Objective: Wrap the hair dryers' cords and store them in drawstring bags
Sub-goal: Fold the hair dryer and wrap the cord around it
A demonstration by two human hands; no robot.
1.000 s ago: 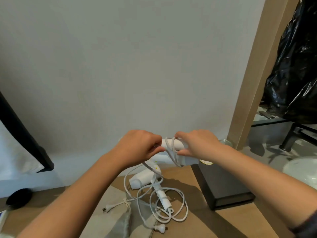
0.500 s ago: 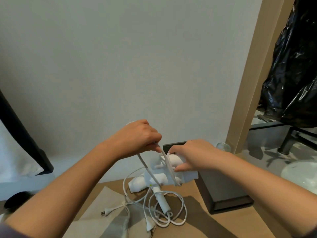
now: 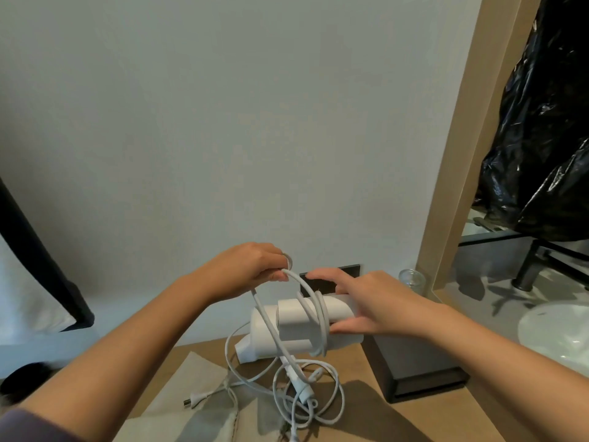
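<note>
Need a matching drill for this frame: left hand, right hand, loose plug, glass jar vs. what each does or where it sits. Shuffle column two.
1 left hand
2 right hand
3 plug
4 glass jar

A lies on the beige bag
B grips the hair dryer
C stands behind the right hand
D pinches the cord

Pairs: 1-D, 2-B, 3-A, 4-C
</note>
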